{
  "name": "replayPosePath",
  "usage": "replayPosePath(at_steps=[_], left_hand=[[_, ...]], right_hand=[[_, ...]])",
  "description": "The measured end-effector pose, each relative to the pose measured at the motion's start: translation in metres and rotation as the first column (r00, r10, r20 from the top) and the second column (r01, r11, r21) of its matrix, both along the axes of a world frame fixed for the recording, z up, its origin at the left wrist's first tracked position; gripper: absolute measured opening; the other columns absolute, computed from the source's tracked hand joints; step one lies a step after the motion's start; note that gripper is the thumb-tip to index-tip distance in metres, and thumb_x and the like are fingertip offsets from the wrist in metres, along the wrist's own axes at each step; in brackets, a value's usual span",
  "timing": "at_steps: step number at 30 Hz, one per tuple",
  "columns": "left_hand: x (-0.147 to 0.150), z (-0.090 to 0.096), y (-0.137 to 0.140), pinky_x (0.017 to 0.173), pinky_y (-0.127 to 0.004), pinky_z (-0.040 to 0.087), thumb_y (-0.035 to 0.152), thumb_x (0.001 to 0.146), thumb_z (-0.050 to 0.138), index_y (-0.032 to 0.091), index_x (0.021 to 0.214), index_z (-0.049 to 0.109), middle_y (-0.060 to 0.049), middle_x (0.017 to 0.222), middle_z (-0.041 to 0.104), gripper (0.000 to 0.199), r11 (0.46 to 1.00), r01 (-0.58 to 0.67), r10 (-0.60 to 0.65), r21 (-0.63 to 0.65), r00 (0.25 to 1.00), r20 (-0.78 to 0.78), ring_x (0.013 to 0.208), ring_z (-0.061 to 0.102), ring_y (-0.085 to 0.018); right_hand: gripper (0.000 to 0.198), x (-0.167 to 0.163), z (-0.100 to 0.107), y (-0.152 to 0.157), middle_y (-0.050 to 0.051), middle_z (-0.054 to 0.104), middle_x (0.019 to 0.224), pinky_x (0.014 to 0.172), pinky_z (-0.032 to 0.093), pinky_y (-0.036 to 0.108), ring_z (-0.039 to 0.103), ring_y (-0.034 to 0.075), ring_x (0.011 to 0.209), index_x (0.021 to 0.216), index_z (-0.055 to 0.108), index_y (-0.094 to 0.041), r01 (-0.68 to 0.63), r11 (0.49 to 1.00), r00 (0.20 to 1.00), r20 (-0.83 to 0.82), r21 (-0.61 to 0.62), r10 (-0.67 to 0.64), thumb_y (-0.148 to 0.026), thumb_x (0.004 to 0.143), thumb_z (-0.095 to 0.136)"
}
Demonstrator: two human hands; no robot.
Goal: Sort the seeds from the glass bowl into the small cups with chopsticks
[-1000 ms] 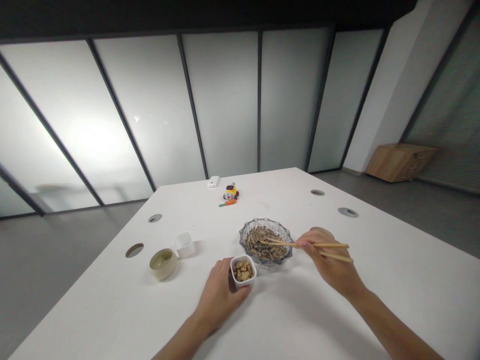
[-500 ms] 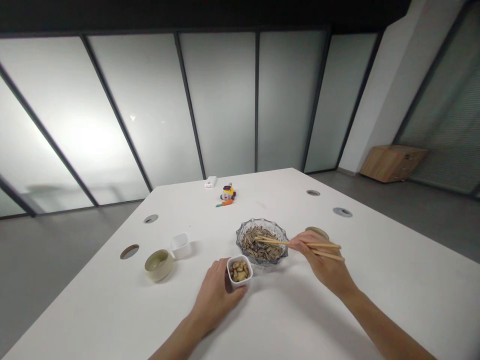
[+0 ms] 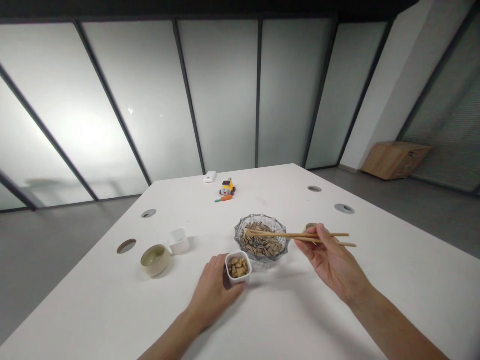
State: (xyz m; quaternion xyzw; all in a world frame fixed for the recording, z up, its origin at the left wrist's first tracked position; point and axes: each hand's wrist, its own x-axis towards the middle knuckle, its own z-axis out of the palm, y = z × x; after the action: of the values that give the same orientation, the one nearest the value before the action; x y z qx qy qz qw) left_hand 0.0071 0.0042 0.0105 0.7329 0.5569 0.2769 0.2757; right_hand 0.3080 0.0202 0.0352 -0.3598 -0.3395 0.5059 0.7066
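Note:
My left hand [image 3: 213,287] is closed around a small white square cup [image 3: 238,281], fingers on its left side and thumb along the front. Brown, lumpy pieces that look like walnut kernels [image 3: 238,267] fill the cup. A pair of wooden chopsticks [image 3: 300,235] is pinched in my right hand [image 3: 332,262]. Their tips reach over striped sunflower seeds [image 3: 260,242] in a scalloped glass bowl [image 3: 283,246]. Whether anything is between the tips is too small to tell. The glass bowl stands just behind and right of the cup.
On the left stand a greenish ceramic bowl [image 3: 155,265] and a white square cup [image 3: 179,242]. Another bowl [image 3: 310,226] is mostly hidden behind my right hand. Farther back lie a yellow toy vehicle [image 3: 227,187], an orange carrot-like object [image 3: 225,198] and a white box-like device [image 3: 210,177].
My right hand has turned, palm side now more visible, and the chopstick tips have shifted left and up toward the bowl's left side. My left hand still holds the cup. The view tilted slightly.

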Motion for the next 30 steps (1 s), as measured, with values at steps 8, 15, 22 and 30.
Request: replayPosePath(at_steps=[8,15,22,30], left_hand=[[0.000,0.002,-0.002,0.103,-0.043,0.047,0.027,0.078,0.078,0.023,0.120,0.070,-0.009,0.120,0.073,0.043,1.000,-0.004,0.004,-0.019,1.000,0.014,0.114,0.064,-0.032],[0.000,0.000,-0.001,0.101,-0.044,0.048,0.032,0.080,0.075,0.021,0.117,0.069,-0.010,0.119,0.072,0.039,1.000,0.003,-0.004,-0.023,1.000,-0.006,0.113,0.063,-0.033],[0.000,0.006,-0.003,0.102,-0.043,0.047,0.033,0.078,0.074,0.023,0.117,0.070,-0.010,0.120,0.073,0.040,1.000,0.007,-0.007,-0.007,1.000,-0.001,0.115,0.063,-0.034],[0.000,0.006,-0.003,0.103,-0.044,0.046,0.029,0.076,0.073,0.024,0.120,0.069,-0.010,0.121,0.073,0.044,1.000,0.016,-0.016,-0.015,1.000,0.013,0.116,0.062,-0.034]], right_hand=[[0.042,-0.011,0.007,-0.008,0.003,0.074,0.084,0.071,0.072,0.043,0.078,0.022,0.077,0.080,0.075,-0.023,-0.011,1.000,0.968,0.251,0.026,0.004,-0.064,0.085,0.082],[0.050,0.001,0.017,-0.008,0.007,0.076,0.083,0.071,0.065,0.037,0.076,0.025,0.076,0.080,0.076,-0.025,0.195,0.928,0.614,0.698,0.318,-0.368,-0.069,0.097,0.063],[0.047,-0.008,0.018,-0.013,0.003,0.069,0.073,0.066,0.051,0.033,0.066,0.020,0.069,0.079,0.068,-0.027,-0.074,0.882,0.369,0.835,0.465,-0.409,-0.054,0.111,0.045],[0.044,-0.016,0.045,0.002,0.004,0.073,0.081,0.070,0.052,0.034,0.067,0.020,0.072,0.079,0.071,-0.027,-0.143,0.937,0.297,0.917,0.318,-0.266,-0.054,0.108,0.052]])
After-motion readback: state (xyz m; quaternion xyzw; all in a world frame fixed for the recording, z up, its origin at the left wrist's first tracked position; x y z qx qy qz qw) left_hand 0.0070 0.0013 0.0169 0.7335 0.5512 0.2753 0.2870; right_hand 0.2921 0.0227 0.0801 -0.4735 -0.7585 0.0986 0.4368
